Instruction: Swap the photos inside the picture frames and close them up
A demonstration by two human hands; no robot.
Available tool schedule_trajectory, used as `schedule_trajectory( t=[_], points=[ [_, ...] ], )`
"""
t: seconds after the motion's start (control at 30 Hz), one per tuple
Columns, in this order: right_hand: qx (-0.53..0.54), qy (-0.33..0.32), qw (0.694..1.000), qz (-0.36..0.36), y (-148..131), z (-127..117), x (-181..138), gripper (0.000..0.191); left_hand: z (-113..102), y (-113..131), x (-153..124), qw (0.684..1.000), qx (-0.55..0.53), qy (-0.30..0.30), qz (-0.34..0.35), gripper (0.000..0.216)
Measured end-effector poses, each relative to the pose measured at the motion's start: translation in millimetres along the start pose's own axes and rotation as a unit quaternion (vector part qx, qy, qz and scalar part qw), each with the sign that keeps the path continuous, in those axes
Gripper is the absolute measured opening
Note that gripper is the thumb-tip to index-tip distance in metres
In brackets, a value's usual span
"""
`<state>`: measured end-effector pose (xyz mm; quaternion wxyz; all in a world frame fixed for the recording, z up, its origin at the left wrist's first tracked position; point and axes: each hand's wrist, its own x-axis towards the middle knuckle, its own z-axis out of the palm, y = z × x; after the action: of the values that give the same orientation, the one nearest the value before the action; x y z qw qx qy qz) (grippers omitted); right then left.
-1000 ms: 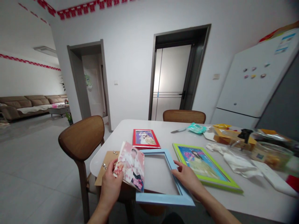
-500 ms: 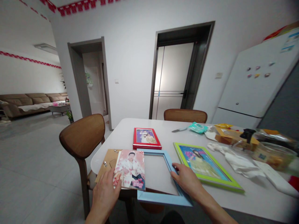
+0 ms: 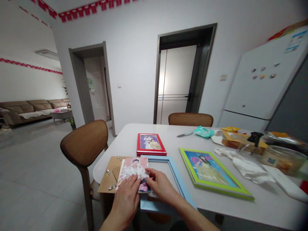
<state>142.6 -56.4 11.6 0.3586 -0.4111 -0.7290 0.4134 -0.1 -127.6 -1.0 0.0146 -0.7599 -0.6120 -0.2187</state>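
A pink printed photo (image 3: 131, 164) lies on a white-edged stack over the brown frame backing board (image 3: 106, 183), at the table's left front edge. My left hand (image 3: 126, 199) rests on the photo's lower part, fingers stretched flat across it. At the photo's right edge, my right hand (image 3: 160, 184) has its thumb and fingertips bent onto the print; its underside is hidden. Beneath my right forearm is an empty light blue picture frame (image 3: 179, 178), its near side jutting past the table edge.
A red picture frame (image 3: 151, 152) with a photo lies behind the blue one. To the right is a green picture frame (image 3: 223, 191). Farther back are a knife (image 3: 184, 134), a teal packet (image 3: 204, 132), crumpled tissue (image 3: 250, 168) and a clear tub (image 3: 284, 160). A wooden chair (image 3: 84, 141) stands left.
My right hand has left the blue frame's right side and come left to the photo's edge. My left hand has slid right, from the photo's left edge onto its face.
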Motion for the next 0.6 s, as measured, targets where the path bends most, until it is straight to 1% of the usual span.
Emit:
schedule_trajectory(
  t=[0.03,0.1,0.17,0.2,0.23,0.27,0.3,0.37,0.4,0.43,0.47,0.5,0.53,0.57,0.6],
  points=[
    [0.039,-0.001,0.999,0.013,-3.7,0.8,0.0,0.041,-1.8,-2.0,1.1,0.999,-0.019,0.029,0.002,0.047],
    [0.135,0.011,0.990,0.039,-13.1,-1.3,-1.3,0.048,-8.7,-5.6,4.2,0.992,-0.081,0.100,-0.016,0.041],
    [0.224,0.053,0.972,0.051,-22.0,-6.1,-3.9,0.055,-19.1,-6.1,8.6,0.967,-0.170,0.177,-0.062,0.034],
    [0.256,0.076,0.962,0.054,-25.1,-8.5,-5.3,0.057,-24.6,-4.3,11.2,0.946,-0.226,0.214,-0.094,0.031],
    [0.279,0.091,0.954,0.064,-26.8,-10.4,-6.8,0.057,-29.4,-0.8,13.8,0.917,-0.287,0.245,-0.130,0.030],
    [0.294,0.095,0.947,0.084,-27.0,-11.5,-8.3,0.057,-33.1,4.6,16.4,0.880,-0.354,0.271,-0.166,0.030],
    [0.304,0.089,0.942,0.113,-26.0,-11.6,-9.6,0.055,-34.9,11.6,18.7,0.834,-0.427,0.286,-0.200,0.031],
    [0.331,0.067,0.927,0.164,-21.4,-10.2,-11.5,0.049,-32.3,29.1,21.9,0.723,-0.577,0.287,-0.248,0.035],
    [0.353,0.062,0.917,0.173,-18.7,-9.4,-12.1,0.045,-28.0,38.2,22.7,0.668,-0.641,0.277,-0.259,0.036],
    [0.379,0.067,0.907,0.169,-16.0,-9.6,-12.4,0.042,-22.4,46.6,22.9,0.620,-0.692,0.261,-0.263,0.037],
    [0.403,0.080,0.898,0.155,-13.5,-11.2,-12.5,0.039,-16.1,53.4,22.5,0.585,-0.729,0.241,-0.263,0.038],
    [0.421,0.102,0.891,0.137,-11.0,-14.6,-12.4,0.036,-10.0,58.0,21.8,0.565,-0.752,0.219,-0.259,0.038],
    [0.428,0.126,0.886,0.123,-8.4,-20.2,-12.1,0.035,-4.5,60.2,21.0,0.559,-0.764,0.199,-0.253,0.038],
    [0.421,0.145,0.887,0.119,-5.4,-27.6,-11.7,0.035,0.0,59.8,20.0,0.563,-0.768,0.181,-0.248,0.038],
    [0.403,0.152,0.894,0.122,-2.0,-36.6,-11.3,0.036,3.2,57.2,19.1,0.575,-0.761,0.168,-0.247,0.041]
  ],
)
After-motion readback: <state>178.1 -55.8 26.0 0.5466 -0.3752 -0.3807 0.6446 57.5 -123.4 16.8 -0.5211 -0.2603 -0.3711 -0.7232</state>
